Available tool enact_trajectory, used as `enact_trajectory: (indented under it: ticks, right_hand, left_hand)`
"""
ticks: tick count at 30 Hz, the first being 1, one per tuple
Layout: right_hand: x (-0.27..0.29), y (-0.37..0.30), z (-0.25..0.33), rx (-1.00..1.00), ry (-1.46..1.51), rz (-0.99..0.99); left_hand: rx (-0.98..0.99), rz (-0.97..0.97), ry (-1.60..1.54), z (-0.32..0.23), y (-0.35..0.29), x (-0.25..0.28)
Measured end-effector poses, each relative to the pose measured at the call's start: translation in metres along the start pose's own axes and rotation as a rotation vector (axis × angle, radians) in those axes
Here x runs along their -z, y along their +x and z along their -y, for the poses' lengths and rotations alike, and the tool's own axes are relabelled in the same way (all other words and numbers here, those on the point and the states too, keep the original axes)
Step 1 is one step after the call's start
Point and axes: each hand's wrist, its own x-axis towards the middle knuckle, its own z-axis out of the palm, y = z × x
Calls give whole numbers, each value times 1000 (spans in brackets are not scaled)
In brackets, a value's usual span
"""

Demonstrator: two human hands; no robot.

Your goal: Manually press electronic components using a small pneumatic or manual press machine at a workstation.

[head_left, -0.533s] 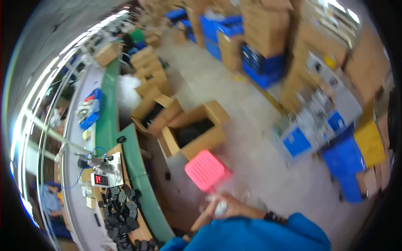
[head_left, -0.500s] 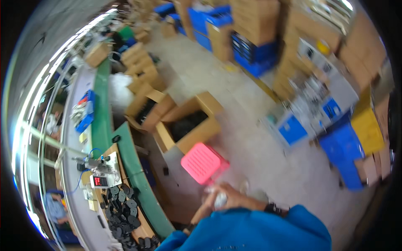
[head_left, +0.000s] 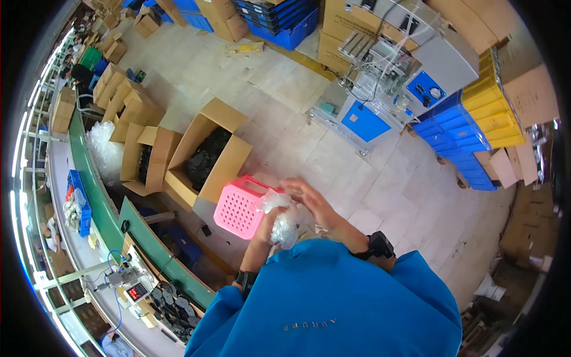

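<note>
In front of my blue-clad body a crumpled clear plastic bag (head_left: 286, 226) is bunched up. My left hand (head_left: 267, 227) grips it from the left, its fingers partly hidden by the plastic. My right hand (head_left: 312, 202) is at the bag's upper right, fingers stretched out; whether it touches the plastic is hard to tell. Just beyond my left hand stands a pink plastic stool (head_left: 239, 209) with holes in its seat, partly covered by the bag. Dark bands with a device sit on both my wrists.
Open cardboard boxes (head_left: 178, 178) of black parts stand beyond the stool. Along the left runs a green-edged workbench (head_left: 157, 238) with a small machine and black parts (head_left: 172, 303). At the right are a grey machine (head_left: 443, 59) and stacked blue and yellow crates (head_left: 491, 98).
The view has swung right, so the bench and boxes sit further left. My hands have moved apart around the bag, and the right one has opened its fingers. More of the bag shows.
</note>
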Motion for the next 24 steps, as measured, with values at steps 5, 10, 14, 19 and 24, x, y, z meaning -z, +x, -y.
enact_trajectory:
  ticks: [5, 10, 14, 19, 24]
  right_hand:
    - [27, 82, 8, -158, 225, -220]
    - [47, 174, -10, -340, 201, -295]
    - [44, 279, 6, -420, 228, -253]
    - [53, 443, 30, -356, 70, -102]
    - [99, 574, 37, -339, 53, -10]
  left_hand:
    - [-33, -79, -129, -69, 48, 10]
    - [-120, -100, -227, -161, 112, 42]
    - [-189, -204, -208, -257, 157, 61]
    - [-241, -160, -163, -420, 221, 91]
    - [-343, -444, -221, -511, 294, 150]
